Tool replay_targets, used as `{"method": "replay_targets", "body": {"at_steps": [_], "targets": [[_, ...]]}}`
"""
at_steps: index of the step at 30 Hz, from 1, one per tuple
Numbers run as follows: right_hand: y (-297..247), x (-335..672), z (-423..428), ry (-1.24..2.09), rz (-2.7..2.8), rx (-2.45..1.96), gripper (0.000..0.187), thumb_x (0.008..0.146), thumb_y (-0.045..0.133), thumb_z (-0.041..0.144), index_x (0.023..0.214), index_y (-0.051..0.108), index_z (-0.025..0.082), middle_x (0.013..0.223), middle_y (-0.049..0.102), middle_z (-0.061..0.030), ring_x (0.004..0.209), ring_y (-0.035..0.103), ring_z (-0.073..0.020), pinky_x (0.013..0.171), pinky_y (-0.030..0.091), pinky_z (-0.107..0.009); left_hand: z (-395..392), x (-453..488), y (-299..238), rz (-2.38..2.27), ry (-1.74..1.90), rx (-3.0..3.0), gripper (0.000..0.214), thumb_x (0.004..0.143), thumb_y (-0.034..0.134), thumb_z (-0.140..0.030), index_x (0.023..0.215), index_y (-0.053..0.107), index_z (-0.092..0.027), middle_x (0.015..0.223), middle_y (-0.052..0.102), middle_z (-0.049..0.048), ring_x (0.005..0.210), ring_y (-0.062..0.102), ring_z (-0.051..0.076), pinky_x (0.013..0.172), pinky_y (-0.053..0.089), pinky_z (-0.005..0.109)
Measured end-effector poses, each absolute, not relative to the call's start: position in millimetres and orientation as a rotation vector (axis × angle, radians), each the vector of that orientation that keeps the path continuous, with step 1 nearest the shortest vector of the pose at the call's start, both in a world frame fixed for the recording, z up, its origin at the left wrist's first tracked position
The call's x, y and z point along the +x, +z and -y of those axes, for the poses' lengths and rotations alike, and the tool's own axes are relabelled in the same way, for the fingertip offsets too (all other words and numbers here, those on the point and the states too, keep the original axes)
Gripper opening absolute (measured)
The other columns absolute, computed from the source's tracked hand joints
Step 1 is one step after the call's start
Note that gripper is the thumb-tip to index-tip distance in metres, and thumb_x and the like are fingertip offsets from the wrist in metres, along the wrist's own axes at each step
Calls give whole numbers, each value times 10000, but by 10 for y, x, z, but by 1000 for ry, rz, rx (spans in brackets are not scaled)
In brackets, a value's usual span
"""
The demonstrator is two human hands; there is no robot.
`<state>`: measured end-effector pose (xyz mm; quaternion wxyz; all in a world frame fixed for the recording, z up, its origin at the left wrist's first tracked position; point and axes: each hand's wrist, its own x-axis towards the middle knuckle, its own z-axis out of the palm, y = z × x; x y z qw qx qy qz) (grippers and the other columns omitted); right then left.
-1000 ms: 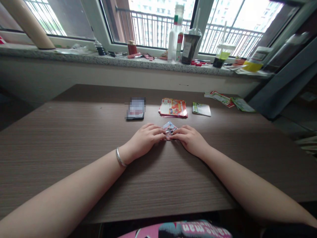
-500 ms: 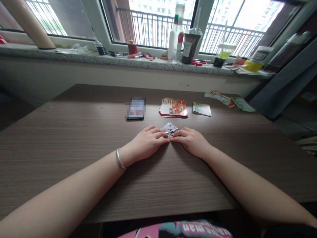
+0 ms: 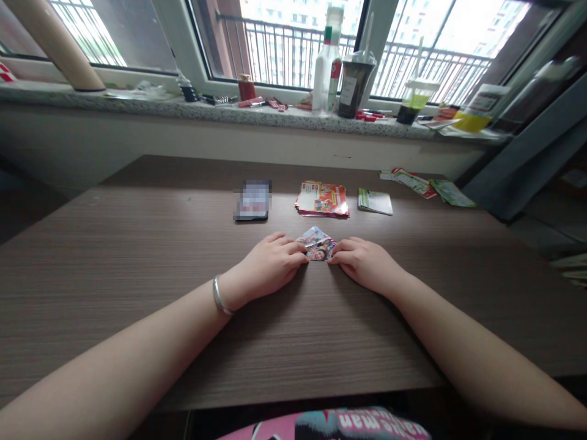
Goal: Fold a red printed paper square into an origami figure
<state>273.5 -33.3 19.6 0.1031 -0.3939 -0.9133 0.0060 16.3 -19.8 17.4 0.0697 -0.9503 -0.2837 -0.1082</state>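
A small folded piece of printed paper (image 3: 317, 245) lies on the brown wooden table (image 3: 137, 244) in front of me. My left hand (image 3: 268, 269), a silver bracelet on its wrist, presses its fingertips on the paper's left edge. At the paper's right edge rests my right hand (image 3: 367, 264), its fingers curled with the tips touching the paper. Both hands lie low on the tabletop, one on each side of the fold.
Behind the paper lie a dark phone (image 3: 252, 200), a stack of red printed leaflets (image 3: 322, 199) and a green-white leaflet (image 3: 375, 201); more leaflets (image 3: 426, 184) lie at the far right. The windowsill (image 3: 206, 110) carries a bottle (image 3: 326, 67), drink cups (image 3: 354, 82) and small items.
My two hands have drawn slightly apart, uncovering more of the folded paper between them. The paper now lies flatter and wider in view.
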Motion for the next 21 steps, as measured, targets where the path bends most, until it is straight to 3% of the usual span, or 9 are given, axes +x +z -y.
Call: {"method": "replay_targets", "body": {"at_steps": [4, 11, 15, 21], "targets": [[255, 2787, 369, 66, 2703, -1294, 262, 941, 499, 206, 1009, 743, 274, 1025, 700, -46, 950, 623, -186, 783, 471, -291, 222, 164, 183, 919, -276, -2816, 225, 936, 487, -208, 982, 707, -206, 1036, 696, 69, 922, 638, 211, 849, 474, 369], [300, 2868, 381, 78, 2716, -1386, 294, 929, 511, 206, 1043, 742, 347, 1019, 705, -8, 932, 642, -169, 712, 450, -258, 324, 187, 247, 1029, -197, -2766, 245, 939, 485, -262, 975, 714, -185, 986, 698, 82, 880, 647, 227, 754, 477, 361], [294, 2844, 388, -41, 2750, -1401, 271, 937, 506, 232, 1016, 754, 309, 1002, 715, -26, 901, 645, -178, 702, 453, -270, 367, 195, 254, 1048, -176, -2730, 270, 941, 488, -311, 993, 712, -169, 996, 701, 98, 888, 646, 238, 751, 467, 373], [195, 2797, 347, -140, 2657, -1373, 286, 942, 486, 265, 1099, 725, 255, 1079, 703, -59, 963, 623, -208, 788, 474, -319, 338, 173, 199, 1219, -227, -2627, 330, 903, 551, -365, 1108, 664, -133, 1090, 687, 128, 1002, 628, 287, 880, 439, 416]]}}
